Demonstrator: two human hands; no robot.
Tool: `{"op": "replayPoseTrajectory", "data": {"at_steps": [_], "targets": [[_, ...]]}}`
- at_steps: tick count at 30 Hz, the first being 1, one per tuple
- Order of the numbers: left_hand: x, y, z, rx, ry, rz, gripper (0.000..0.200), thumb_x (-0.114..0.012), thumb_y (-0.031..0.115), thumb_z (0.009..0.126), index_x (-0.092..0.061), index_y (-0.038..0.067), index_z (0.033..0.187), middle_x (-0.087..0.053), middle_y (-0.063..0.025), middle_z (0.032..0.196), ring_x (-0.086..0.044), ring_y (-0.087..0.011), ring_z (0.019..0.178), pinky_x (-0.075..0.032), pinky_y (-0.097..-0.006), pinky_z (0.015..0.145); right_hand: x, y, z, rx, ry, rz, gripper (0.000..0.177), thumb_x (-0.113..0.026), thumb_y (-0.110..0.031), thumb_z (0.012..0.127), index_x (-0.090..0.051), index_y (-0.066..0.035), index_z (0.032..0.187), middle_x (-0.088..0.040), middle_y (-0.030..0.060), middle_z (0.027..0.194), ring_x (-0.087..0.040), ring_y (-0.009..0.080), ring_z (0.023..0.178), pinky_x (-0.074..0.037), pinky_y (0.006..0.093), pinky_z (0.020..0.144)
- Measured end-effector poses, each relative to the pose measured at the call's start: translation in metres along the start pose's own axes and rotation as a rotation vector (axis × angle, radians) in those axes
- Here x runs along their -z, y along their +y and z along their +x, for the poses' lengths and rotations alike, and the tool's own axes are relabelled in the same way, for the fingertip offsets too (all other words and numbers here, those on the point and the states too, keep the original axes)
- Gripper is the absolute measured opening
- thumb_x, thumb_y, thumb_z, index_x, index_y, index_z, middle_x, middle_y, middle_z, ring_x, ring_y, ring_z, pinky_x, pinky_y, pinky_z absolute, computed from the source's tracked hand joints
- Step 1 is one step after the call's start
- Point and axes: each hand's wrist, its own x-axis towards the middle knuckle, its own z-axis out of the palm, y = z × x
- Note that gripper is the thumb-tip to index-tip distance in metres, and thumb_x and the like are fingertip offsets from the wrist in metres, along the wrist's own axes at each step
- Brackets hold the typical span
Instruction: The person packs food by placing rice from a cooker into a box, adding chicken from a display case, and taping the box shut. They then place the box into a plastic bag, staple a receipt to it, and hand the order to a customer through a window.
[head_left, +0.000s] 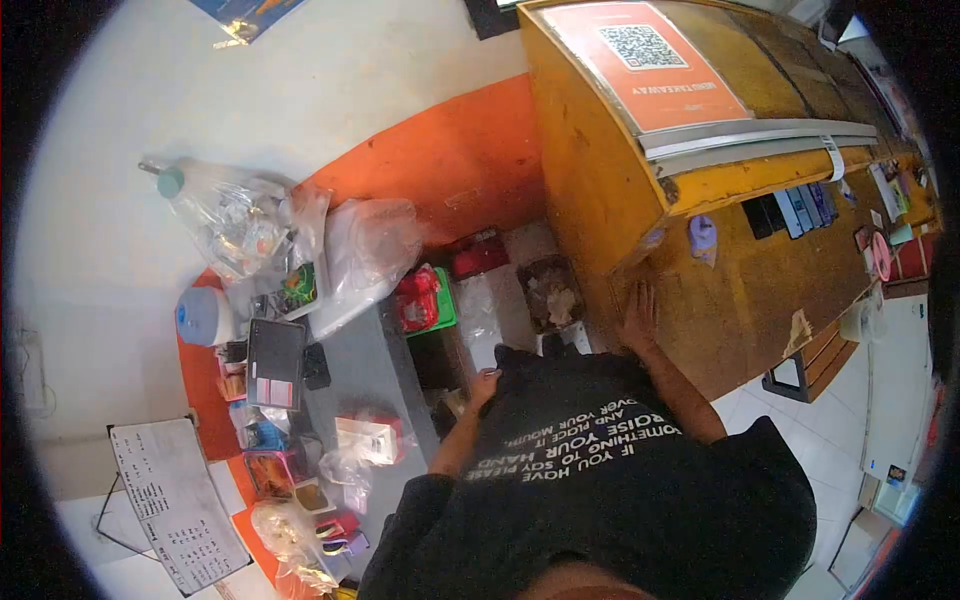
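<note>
My right hand [638, 318] lies flat with its fingers stretched out against the brown wooden desk [740, 310], near the desk's left edge. Beside the hem of my black T-shirt [600, 450], my left hand [484, 388] is lowered with its fingers curled. Whatever those fingers hold, if anything, is hidden. Between and beyond my hands is a bin [550, 290] with crumpled waste in it. A green tray with red packets [428, 300] stands past my left hand, by the grey counter [350, 370].
On the grey counter are a dark tablet [276, 350], a white-and-red box [368, 440] and plastic bags [370, 250]. Several phones [800, 208] and a purple item [703, 238] are on the desk, under a yellow wooden shelf [590, 150]. A whiteboard [178, 500] is at left.
</note>
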Motion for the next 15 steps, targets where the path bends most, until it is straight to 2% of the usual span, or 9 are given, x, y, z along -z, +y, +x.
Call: {"op": "replayPoseTrajectory", "data": {"at_steps": [1,4,5,7,8,10,11,13,15], "targets": [[0.016,0.059,-0.012,0.33,-0.14,0.067,0.05,-0.067,0.045,0.085,-0.066,0.002,0.11,-0.07,-0.0178,0.091,-0.067,-0.0264,0.086,-0.051,-0.0377,0.079,-0.002,0.0,0.001,-0.016,0.017,0.006,0.102,-0.073,-0.029,0.078,-0.009,-0.001,0.152,-0.008,0.0224,0.157,-0.005,0.0402,0.146,-0.012,0.056,0.116],[0.01,0.05,-0.016,0.117,-0.061,-0.008,0.049,-0.067,0.045,0.086,-0.066,0.003,0.11,-0.07,-0.018,0.093,-0.066,-0.0256,0.087,-0.051,-0.0371,0.078,0.006,-0.004,-0.001,-0.055,-0.068,-0.035,0.102,-0.071,-0.031,0.08,-0.005,-0.002,0.152,-0.008,0.0223,0.157,-0.005,0.041,0.146,-0.012,0.0549,0.116],[0.0,0.032,-0.015,0.121,-0.066,0.001,0.049,-0.067,0.045,0.086,-0.066,0.003,0.11,-0.07,-0.018,0.093,-0.066,-0.0256,0.087,-0.051,-0.0371,0.078,0.012,-0.009,-0.005,-0.062,-0.074,-0.028,0.102,-0.071,-0.031,0.08,-0.005,-0.002,0.152,-0.008,0.0223,0.157,-0.005,0.041,0.146,-0.012,0.0549,0.116],[-0.021,0.002,-0.002,0.358,-0.156,-0.264,0.048,-0.066,0.044,0.087,-0.066,0.004,0.114,-0.069,-0.0179,0.098,-0.066,-0.0259,0.09,-0.05,-0.0368,0.08,0.041,-0.028,-0.004,-0.052,-0.088,-0.158,0.085,-0.068,-0.032,0.082,-0.025,0.004,0.146,-0.024,0.0251,0.151,-0.023,0.0421,0.14,-0.021,0.0554,0.113],[-0.009,0.033,-0.009,0.324,-0.216,-0.097,0.054,-0.067,0.047,0.085,-0.063,0.005,0.119,-0.068,-0.0182,0.104,-0.065,-0.0281,0.096,-0.049,-0.0386,0.085,0.058,-0.042,-0.005,-0.047,-0.096,-0.159,0.085,-0.068,-0.032,0.082,-0.025,0.004,0.146,-0.024,0.0251,0.151,-0.023,0.0421,0.14,-0.021,0.0554,0.113],[-0.001,0.065,-0.006,0.323,-0.284,0.055,0.06,-0.068,0.05,0.083,-0.061,0.006,0.124,-0.067,-0.0185,0.109,-0.064,-0.0302,0.101,-0.047,-0.0404,0.09,0.076,-0.079,-0.012,0.018,-0.326,-0.119,0.055,-0.067,-0.032,0.084,-0.053,0.002,0.126,-0.05,0.0218,0.133,-0.048,0.0386,0.123,-0.037,0.0536,0.1],[-0.015,0.036,0.004,0.313,-0.407,0.027,0.069,-0.069,0.055,0.079,-0.058,0.009,0.129,-0.065,-0.0182,0.116,-0.061,-0.0324,0.108,-0.044,-0.0428,0.096,0.068,-0.096,-0.019,0.017,-0.358,-0.129,0.055,-0.067,-0.032,0.084,-0.053,0.002,0.126,-0.05,0.0218,0.133,-0.048,0.0386,0.123,-0.037,0.0536,0.1],[-0.036,0.007,-0.002,0.318,-0.536,-0.027,0.077,-0.07,0.06,0.075,-0.055,0.012,0.134,-0.062,-0.018,0.123,-0.058,-0.0346,0.114,-0.041,-0.0451,0.101,0.05,-0.124,-0.028,0.175,-0.703,-0.08,0.033,-0.065,-0.031,0.086,-0.067,-0.002,0.102,-0.065,0.0172,0.108,-0.061,0.0345,0.101,-0.046,0.0493,0.086],[-0.054,0.005,-0.005,0.283,-0.621,0.138,0.088,-0.071,0.067,0.068,-0.052,0.017,0.137,-0.051,-0.0202,0.137,-0.046,-0.0379,0.128,-0.036,-0.0471,0.106,-0.025,-0.115,-0.035,0.216,-0.892,0.098,0.027,-0.062,-0.03,0.089,-0.07,-0.006,0.1,-0.068,0.0165,0.101,-0.063,0.0325,0.096,-0.049,0.0445,0.082]]}}
